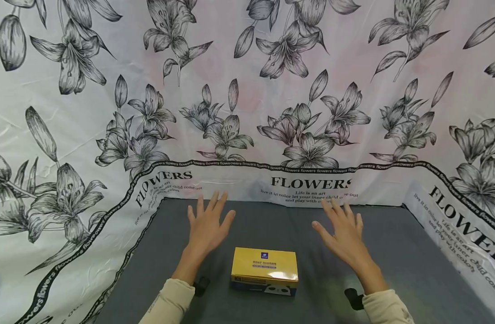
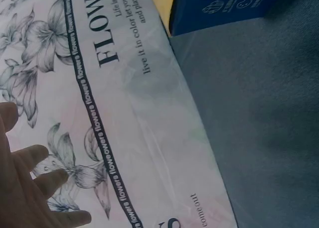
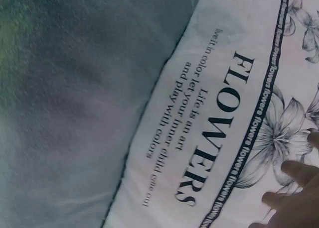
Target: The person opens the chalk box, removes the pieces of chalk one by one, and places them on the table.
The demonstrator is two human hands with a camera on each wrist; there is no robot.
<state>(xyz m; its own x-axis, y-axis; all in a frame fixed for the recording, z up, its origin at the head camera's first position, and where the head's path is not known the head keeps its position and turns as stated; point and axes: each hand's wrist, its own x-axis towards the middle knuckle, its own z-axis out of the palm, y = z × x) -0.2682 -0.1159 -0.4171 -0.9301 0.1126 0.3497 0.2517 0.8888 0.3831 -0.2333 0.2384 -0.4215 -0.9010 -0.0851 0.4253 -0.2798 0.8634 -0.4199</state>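
A yellow box [image 1: 265,264] with a dark blue lower part and a panda picture on its front sits on the grey surface, between the two hands. To its left, the left hand [image 1: 208,223] is held with fingers spread, touching nothing. On the other side the right hand [image 1: 343,231] is likewise spread and holds nothing. In the left wrist view the blue side of the box [image 2: 219,11] shows at the top, apart from the fingers [image 2: 52,183]. The right wrist view shows only fingertips [image 3: 299,173] before the flowered cloth.
Flower-printed white cloth [image 1: 231,184] hangs behind and along both sides of the grey tabletop [image 1: 267,225]. A black band with lettering runs along its lower part. Dark straps or devices [image 1: 354,298] sit by both wrists, next to pale sleeves.
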